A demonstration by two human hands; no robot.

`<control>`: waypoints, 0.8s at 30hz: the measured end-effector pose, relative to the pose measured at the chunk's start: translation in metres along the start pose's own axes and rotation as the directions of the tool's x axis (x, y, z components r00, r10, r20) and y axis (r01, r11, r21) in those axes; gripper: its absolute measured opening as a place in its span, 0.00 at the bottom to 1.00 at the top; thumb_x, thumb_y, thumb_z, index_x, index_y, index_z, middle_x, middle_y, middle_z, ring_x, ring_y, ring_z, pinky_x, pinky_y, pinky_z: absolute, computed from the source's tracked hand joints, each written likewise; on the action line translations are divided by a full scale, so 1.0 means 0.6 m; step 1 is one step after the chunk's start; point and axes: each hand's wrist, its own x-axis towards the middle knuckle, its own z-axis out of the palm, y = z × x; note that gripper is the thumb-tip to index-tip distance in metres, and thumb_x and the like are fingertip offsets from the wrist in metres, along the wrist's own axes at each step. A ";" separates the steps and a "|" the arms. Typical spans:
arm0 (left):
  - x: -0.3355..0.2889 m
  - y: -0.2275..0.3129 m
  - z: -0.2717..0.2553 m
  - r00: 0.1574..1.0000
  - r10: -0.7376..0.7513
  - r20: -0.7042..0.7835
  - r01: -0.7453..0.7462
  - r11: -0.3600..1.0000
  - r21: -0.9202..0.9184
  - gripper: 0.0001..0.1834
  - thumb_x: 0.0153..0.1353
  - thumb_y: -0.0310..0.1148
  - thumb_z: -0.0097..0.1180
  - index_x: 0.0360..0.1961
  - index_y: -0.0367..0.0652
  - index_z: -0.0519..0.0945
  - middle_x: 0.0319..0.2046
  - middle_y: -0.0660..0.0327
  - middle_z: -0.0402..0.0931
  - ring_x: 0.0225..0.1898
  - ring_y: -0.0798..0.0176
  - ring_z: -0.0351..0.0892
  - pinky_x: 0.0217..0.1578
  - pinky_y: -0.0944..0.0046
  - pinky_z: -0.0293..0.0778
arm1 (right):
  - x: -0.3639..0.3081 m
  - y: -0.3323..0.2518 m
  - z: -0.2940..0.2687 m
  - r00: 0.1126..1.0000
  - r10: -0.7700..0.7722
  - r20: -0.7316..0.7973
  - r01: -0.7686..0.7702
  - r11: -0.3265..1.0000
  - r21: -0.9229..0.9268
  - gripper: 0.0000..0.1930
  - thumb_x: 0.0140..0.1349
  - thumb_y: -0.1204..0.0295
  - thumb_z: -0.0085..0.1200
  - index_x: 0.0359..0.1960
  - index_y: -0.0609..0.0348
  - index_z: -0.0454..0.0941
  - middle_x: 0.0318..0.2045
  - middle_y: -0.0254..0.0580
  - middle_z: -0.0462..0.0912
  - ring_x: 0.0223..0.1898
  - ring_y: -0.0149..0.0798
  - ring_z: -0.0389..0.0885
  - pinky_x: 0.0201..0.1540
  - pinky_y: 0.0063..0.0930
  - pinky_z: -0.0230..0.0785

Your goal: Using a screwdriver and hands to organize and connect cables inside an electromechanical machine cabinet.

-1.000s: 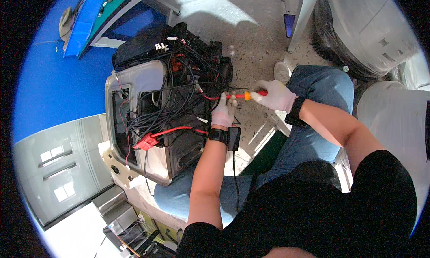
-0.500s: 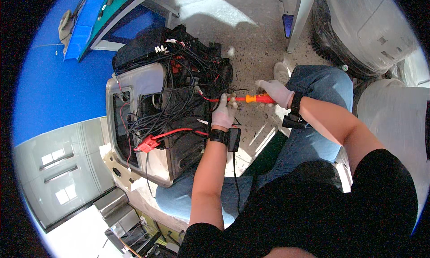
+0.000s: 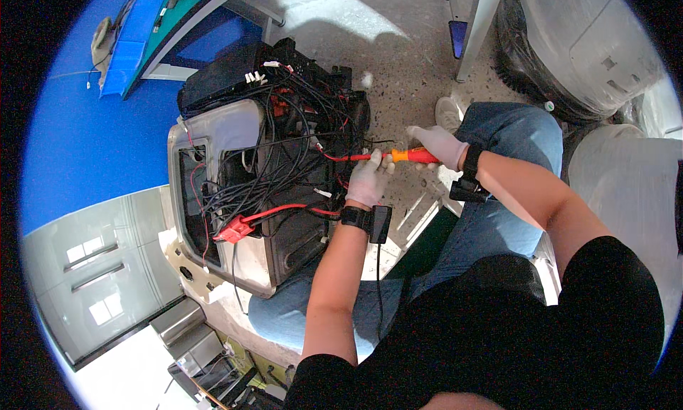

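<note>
A screwdriver (image 3: 420,156) with a red and orange handle lies level, its red shaft pointing left toward the machine. My right hand (image 3: 442,146), in a white glove, is closed round the handle. My gloved left hand (image 3: 366,183) pinches the shaft just ahead of the handle. The shaft's tip is lost among the wires, so I cannot tell what it touches. To the left stands an opened machine (image 3: 299,228) with a grey and black housing. A tangle of black cables (image 3: 256,179) hangs over it, with a red cable connector (image 3: 233,228) on the near side.
A table leg (image 3: 478,36) stands at the far side on the speckled floor (image 3: 405,82). Plastic-wrapped drums (image 3: 580,47) are on the right. My bent knee (image 3: 516,132) is under my right forearm. Glossy white cabinets (image 3: 99,257) stand at the left.
My left hand has slid right along the screwdriver shaft, closer to the handle. My right hand and the screwdriver have barely moved.
</note>
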 end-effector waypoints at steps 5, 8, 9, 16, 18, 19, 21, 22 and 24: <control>-0.003 0.002 0.005 1.000 0.031 0.003 -0.031 0.999 -0.010 0.10 0.61 0.30 0.51 0.42 0.40 0.67 0.36 0.60 0.70 0.35 0.63 0.75 0.34 0.64 0.75 | -0.007 -0.005 0.005 0.955 -0.278 -0.101 0.245 0.935 -0.257 0.30 0.58 0.49 0.44 0.31 0.74 0.73 0.19 0.48 0.78 0.14 0.37 0.77 0.16 0.27 0.69; -0.005 0.002 0.009 0.999 0.044 0.005 -0.044 0.999 -0.010 0.11 0.61 0.30 0.51 0.42 0.41 0.67 0.36 0.60 0.71 0.35 0.63 0.75 0.33 0.64 0.75 | -0.013 -0.010 0.008 0.950 -0.279 -0.136 0.222 0.917 -0.330 0.31 0.57 0.48 0.45 0.31 0.76 0.73 0.18 0.50 0.78 0.15 0.40 0.77 0.19 0.31 0.70; -0.005 0.002 0.009 0.999 0.044 0.006 -0.044 0.999 -0.008 0.11 0.61 0.30 0.51 0.42 0.41 0.67 0.36 0.60 0.71 0.35 0.63 0.75 0.33 0.64 0.75 | -0.013 -0.012 0.011 0.950 -0.280 -0.137 0.223 0.918 -0.329 0.31 0.57 0.48 0.45 0.31 0.76 0.73 0.18 0.50 0.78 0.15 0.40 0.77 0.19 0.31 0.70; 0.000 0.004 0.003 1.000 0.012 0.013 -0.012 1.000 -0.025 0.09 0.60 0.30 0.52 0.40 0.43 0.68 0.33 0.62 0.72 0.33 0.65 0.75 0.32 0.65 0.74 | -0.015 -0.011 0.008 0.934 -0.326 -0.147 0.254 0.894 -0.368 0.32 0.57 0.46 0.42 0.29 0.72 0.76 0.18 0.50 0.78 0.14 0.38 0.76 0.17 0.30 0.68; 0.003 0.004 0.001 1.000 -0.011 0.020 0.011 1.000 -0.027 0.08 0.60 0.30 0.53 0.40 0.44 0.69 0.32 0.62 0.72 0.32 0.66 0.75 0.31 0.65 0.74 | -0.016 -0.011 0.003 0.970 -0.218 -0.108 0.186 0.949 -0.254 0.32 0.57 0.45 0.41 0.28 0.69 0.77 0.17 0.49 0.79 0.13 0.37 0.76 0.16 0.29 0.67; 0.004 0.003 0.001 0.999 -0.013 0.042 0.014 1.000 -0.020 0.08 0.60 0.29 0.53 0.39 0.44 0.69 0.31 0.63 0.72 0.31 0.67 0.75 0.30 0.66 0.73 | -0.018 -0.010 -0.002 0.978 -0.207 -0.003 0.202 0.955 -0.217 0.29 0.58 0.47 0.43 0.37 0.68 0.74 0.17 0.46 0.77 0.13 0.34 0.74 0.13 0.26 0.65; 0.004 0.001 0.001 0.998 -0.016 0.064 0.017 1.000 -0.015 0.07 0.59 0.28 0.53 0.38 0.44 0.70 0.30 0.64 0.72 0.30 0.68 0.74 0.28 0.66 0.73 | -0.016 -0.011 -0.005 0.975 -0.198 0.103 0.214 0.960 -0.178 0.28 0.59 0.49 0.44 0.45 0.66 0.71 0.17 0.43 0.76 0.12 0.32 0.73 0.11 0.23 0.63; 0.003 0.000 0.002 0.998 0.000 0.056 -0.005 0.996 0.089 0.08 0.60 0.32 0.52 0.39 0.42 0.70 0.30 0.64 0.71 0.30 0.69 0.72 0.28 0.69 0.71 | -0.013 -0.012 -0.005 0.991 -0.018 0.134 0.023 0.999 -0.034 0.27 0.60 0.50 0.43 0.49 0.62 0.68 0.17 0.43 0.76 0.12 0.32 0.72 0.11 0.22 0.61; -0.001 0.000 0.003 0.999 0.016 0.048 -0.025 0.982 0.189 0.10 0.62 0.35 0.51 0.40 0.40 0.71 0.30 0.65 0.69 0.30 0.70 0.69 0.28 0.72 0.69 | -0.010 -0.011 -0.002 0.969 0.156 0.190 -0.178 0.979 0.101 0.26 0.61 0.51 0.42 0.52 0.59 0.66 0.17 0.43 0.76 0.12 0.31 0.72 0.10 0.21 0.60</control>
